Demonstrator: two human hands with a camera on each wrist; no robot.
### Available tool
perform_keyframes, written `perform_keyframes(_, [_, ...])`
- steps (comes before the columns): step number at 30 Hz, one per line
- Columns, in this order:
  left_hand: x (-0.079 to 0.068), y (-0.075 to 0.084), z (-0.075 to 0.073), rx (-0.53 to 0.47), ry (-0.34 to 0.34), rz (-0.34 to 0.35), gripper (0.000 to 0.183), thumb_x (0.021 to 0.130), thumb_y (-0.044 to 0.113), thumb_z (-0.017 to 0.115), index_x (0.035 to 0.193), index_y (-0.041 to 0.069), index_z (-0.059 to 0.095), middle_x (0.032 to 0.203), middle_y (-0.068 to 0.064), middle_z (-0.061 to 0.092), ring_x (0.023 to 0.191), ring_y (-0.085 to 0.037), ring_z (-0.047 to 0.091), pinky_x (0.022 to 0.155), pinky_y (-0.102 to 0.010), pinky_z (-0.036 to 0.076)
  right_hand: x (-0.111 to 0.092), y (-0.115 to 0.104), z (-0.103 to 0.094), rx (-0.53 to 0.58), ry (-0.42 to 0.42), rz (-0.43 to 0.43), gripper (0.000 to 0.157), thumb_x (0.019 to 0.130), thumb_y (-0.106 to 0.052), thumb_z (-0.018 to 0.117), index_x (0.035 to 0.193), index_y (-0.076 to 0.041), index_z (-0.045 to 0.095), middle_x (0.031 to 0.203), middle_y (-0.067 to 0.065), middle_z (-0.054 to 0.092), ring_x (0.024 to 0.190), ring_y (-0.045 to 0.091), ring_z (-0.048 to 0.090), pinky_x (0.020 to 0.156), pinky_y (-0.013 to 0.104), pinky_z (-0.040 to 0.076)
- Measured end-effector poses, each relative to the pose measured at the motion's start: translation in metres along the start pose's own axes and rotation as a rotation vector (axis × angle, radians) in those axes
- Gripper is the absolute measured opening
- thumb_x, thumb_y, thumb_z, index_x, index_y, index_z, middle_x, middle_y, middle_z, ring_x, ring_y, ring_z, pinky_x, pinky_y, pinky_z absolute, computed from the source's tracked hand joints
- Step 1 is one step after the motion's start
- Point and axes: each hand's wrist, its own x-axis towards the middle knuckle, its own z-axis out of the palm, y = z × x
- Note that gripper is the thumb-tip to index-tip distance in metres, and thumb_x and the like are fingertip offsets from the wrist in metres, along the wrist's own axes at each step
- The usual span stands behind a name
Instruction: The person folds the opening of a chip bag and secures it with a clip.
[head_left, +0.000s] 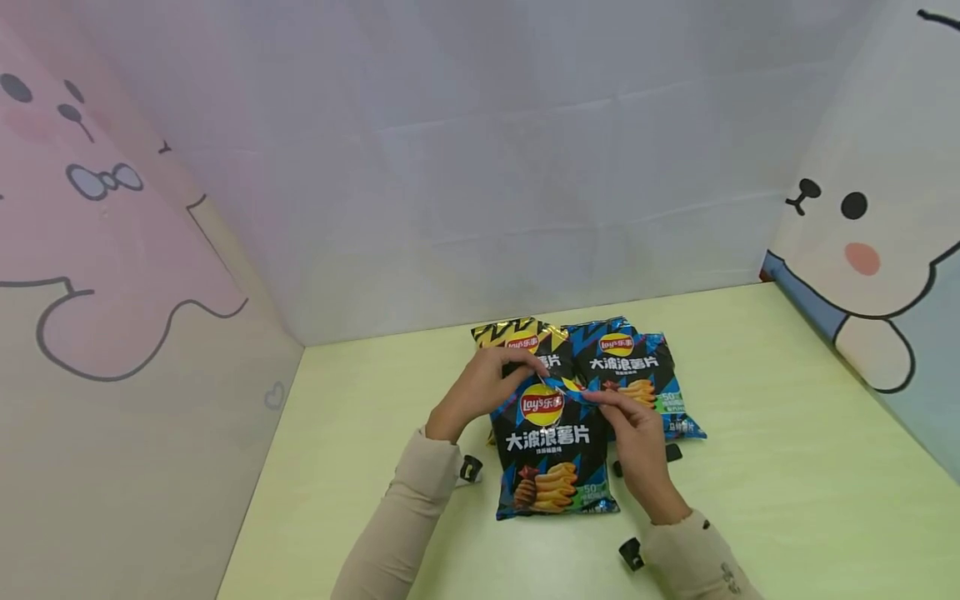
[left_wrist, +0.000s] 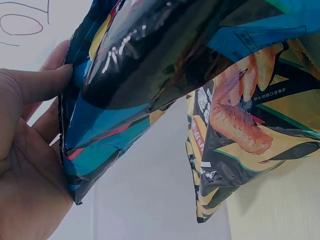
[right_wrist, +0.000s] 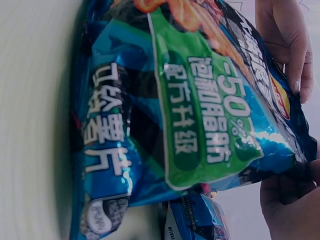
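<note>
A blue-and-black Lay's chip bag (head_left: 551,454) stands tilted up between both hands, its printed front toward the head camera. My left hand (head_left: 480,390) pinches its top edge near the left corner; in the left wrist view the thumb (left_wrist: 42,85) presses on the sealed edge. With thumb and fingers my right hand (head_left: 637,437) pinches the top right corner, also visible in the right wrist view (right_wrist: 295,207). Directly behind are a yellow-and-black chip bag (head_left: 498,335), partly covered by the left hand and front bag, and another blue-and-black chip bag (head_left: 637,367).
The bags are on a pale green table (head_left: 780,417). A pale curtain-like wall (head_left: 525,167) rises behind it, with cartoon-printed side panels (head_left: 847,275) at left and right. Small black strap pieces (head_left: 632,553) show near the wrists.
</note>
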Motion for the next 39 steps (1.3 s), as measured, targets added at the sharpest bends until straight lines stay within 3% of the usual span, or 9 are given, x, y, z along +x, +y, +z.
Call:
perform_keyframes(4, [-0.001, 0.001, 0.0, -0.026, -0.025, -0.018, 0.023, 0.103, 0.015, 0.055, 0.104, 0.022, 0.077, 0.11, 0.0, 0.075, 0.046, -0.011, 0.041, 0.053, -0.024, 0.043, -0.002, 0.001, -0.001, 0.025, -0.003, -0.004, 0.031, 0.106, -0.008, 0.045, 0.12, 0.004, 0.07, 0.122, -0.014, 0.068, 0.146, 0.016, 0.039, 0.124, 0.034, 0.03])
perform_keyframes(6, [-0.003, 0.002, 0.0, -0.034, -0.028, -0.035, 0.023, 0.101, 0.015, 0.055, 0.104, 0.023, 0.076, 0.111, 0.001, 0.074, 0.043, -0.013, 0.039, 0.048, -0.026, 0.04, -0.002, 0.002, -0.002, 0.037, -0.001, -0.018, 0.033, 0.107, -0.014, 0.047, 0.12, 0.005, 0.069, 0.119, -0.013, 0.071, 0.145, 0.018, 0.039, 0.124, 0.038, 0.028])
perform_keyframes(10, [-0.003, 0.004, 0.003, 0.012, -0.003, -0.04, 0.016, 0.1, 0.027, 0.06, 0.104, 0.025, 0.076, 0.11, 0.003, 0.073, 0.068, -0.011, 0.056, 0.066, -0.029, 0.052, -0.002, 0.003, -0.001, 0.025, 0.019, -0.027, 0.037, 0.104, -0.027, 0.057, 0.121, 0.004, 0.069, 0.106, -0.019, 0.073, 0.139, 0.013, 0.046, 0.115, 0.02, 0.038])
perform_keyframes(13, [-0.003, 0.005, 0.005, 0.048, 0.03, -0.027, 0.019, 0.099, 0.038, 0.064, 0.104, 0.024, 0.076, 0.107, 0.004, 0.074, 0.094, -0.01, 0.063, 0.087, -0.033, 0.056, -0.002, 0.003, 0.0, 0.018, 0.033, -0.033, 0.035, 0.1, -0.025, 0.064, 0.12, 0.003, 0.07, 0.102, -0.021, 0.072, 0.125, 0.003, 0.056, 0.099, 0.009, 0.046])
perform_keyframes(19, [-0.003, 0.007, 0.008, 0.05, 0.066, -0.003, 0.015, 0.096, 0.034, 0.069, 0.103, 0.022, 0.075, 0.106, 0.004, 0.074, 0.098, -0.013, 0.066, 0.09, -0.035, 0.056, -0.003, 0.003, 0.001, 0.019, 0.019, -0.055, 0.027, 0.096, -0.017, 0.07, 0.116, 0.001, 0.066, 0.108, -0.02, 0.07, 0.116, -0.003, 0.062, 0.092, 0.008, 0.05])
perform_keyframes(24, [-0.004, 0.01, 0.008, 0.059, 0.067, 0.009, 0.016, 0.096, 0.028, 0.07, 0.109, 0.02, 0.074, 0.11, 0.003, 0.075, 0.102, -0.014, 0.069, 0.093, -0.038, 0.057, -0.003, 0.002, 0.001, 0.006, -0.006, -0.042, 0.037, 0.095, -0.018, 0.071, 0.127, -0.004, 0.059, 0.114, -0.012, 0.073, 0.101, -0.001, 0.068, 0.088, 0.011, 0.054])
perform_keyframes(29, [-0.004, 0.012, 0.009, 0.086, 0.07, 0.015, 0.021, 0.096, 0.028, 0.069, 0.116, 0.021, 0.071, 0.114, 0.003, 0.075, 0.109, -0.017, 0.07, 0.096, -0.04, 0.057, -0.002, 0.0, 0.003, -0.076, -0.072, 0.008, 0.045, 0.095, -0.032, 0.071, 0.133, -0.01, 0.061, 0.132, 0.012, 0.068, 0.109, 0.003, 0.063, 0.088, 0.012, 0.054])
perform_keyframes(34, [-0.004, 0.012, 0.01, 0.071, 0.063, 0.042, 0.022, 0.096, 0.025, 0.069, 0.117, 0.018, 0.071, 0.113, 0.0, 0.076, 0.107, -0.016, 0.07, 0.097, -0.041, 0.057, -0.002, 0.0, 0.005, -0.12, -0.083, 0.063, 0.045, 0.094, -0.035, 0.071, 0.131, -0.01, 0.066, 0.131, 0.015, 0.066, 0.098, 0.011, 0.062, 0.082, 0.016, 0.055])
perform_keyframes(39, [-0.004, 0.012, 0.01, 0.064, 0.062, 0.046, 0.019, 0.096, 0.023, 0.069, 0.115, 0.019, 0.071, 0.11, 0.002, 0.076, 0.105, -0.014, 0.071, 0.098, -0.041, 0.056, -0.001, 0.0, 0.006, -0.106, -0.057, 0.082, 0.04, 0.095, -0.033, 0.07, 0.126, -0.007, 0.068, 0.129, 0.013, 0.065, 0.106, 0.015, 0.057, 0.084, 0.014, 0.053])
